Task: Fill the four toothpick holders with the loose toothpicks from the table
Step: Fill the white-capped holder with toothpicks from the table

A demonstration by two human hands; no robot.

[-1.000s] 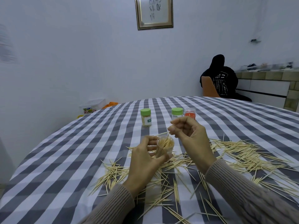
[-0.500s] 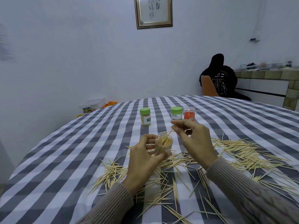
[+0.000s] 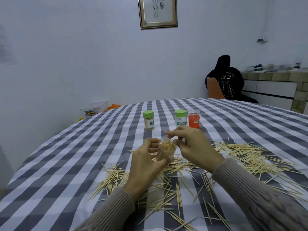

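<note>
My left hand (image 3: 145, 165) grips a clear toothpick holder (image 3: 166, 150), tilted and packed with toothpicks, just above the checked table (image 3: 80, 155). My right hand (image 3: 193, 145) hovers at the holder's mouth, thumb and forefinger pinched on a toothpick that barely shows. Farther back stand two holders with green lids, one on the left (image 3: 148, 120) and one in the middle (image 3: 180, 118), and beside them a red holder (image 3: 194, 118). Loose toothpicks lie scattered to the right (image 3: 246, 152) and in front of me (image 3: 113, 179).
A person in black (image 3: 228, 82) sits on an orange chair beyond the table's far edge. A plastic box (image 3: 95, 109) sits low by the wall at left. A tiled counter (image 3: 275, 84) runs along the right wall.
My right hand has come down from above the holder to its mouth, bringing the pinched toothpick in. The left hand keeps the holder in the same place.
</note>
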